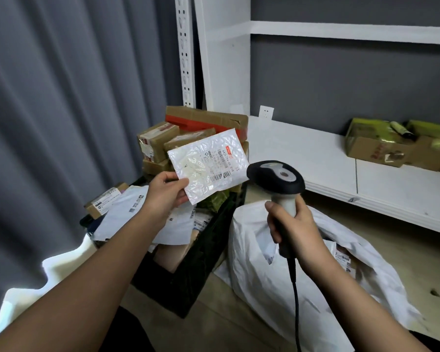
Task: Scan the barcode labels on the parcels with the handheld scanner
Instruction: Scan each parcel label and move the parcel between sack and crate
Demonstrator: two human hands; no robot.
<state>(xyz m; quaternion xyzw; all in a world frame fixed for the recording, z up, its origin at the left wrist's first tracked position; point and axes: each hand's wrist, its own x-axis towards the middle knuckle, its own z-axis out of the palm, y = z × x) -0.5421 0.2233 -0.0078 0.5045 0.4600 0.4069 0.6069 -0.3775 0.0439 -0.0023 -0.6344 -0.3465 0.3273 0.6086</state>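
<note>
Presently, left hand [166,193]: pinches the lower-left corner of the white padded mailer [208,165], thumb on its face, fingers behind.
White padded mailer: flat, crinkled glossy film, held tilted just above frame centre, over the crate; barcode label [220,162] faces the camera, its small print too fine to read.
Right hand [291,224]: wrapped around the pale grey handle of the handheld scanner [277,179].
Handheld scanner: rounded black head with a grey top panel, at 3 o'clock of the mailer, just beside its right edge; scan window turned away, not visible; black cable [295,298] runs out of frame at 6 o'clock.
Black crate [201,262]: rigid plastic, heaped with taped brown cartons [158,143] and soft white mailers; lower contents hidden.
White sack [264,270]: woven plastic, slumped at 5 o'clock; interior mostly hidden.
Shelf [341,174]: white board at 3 o'clock, carrying an open carton [381,148] cut off by the frame edge.
Curtain [74,97]: grey pleated fabric at 9 o'clock.
</note>
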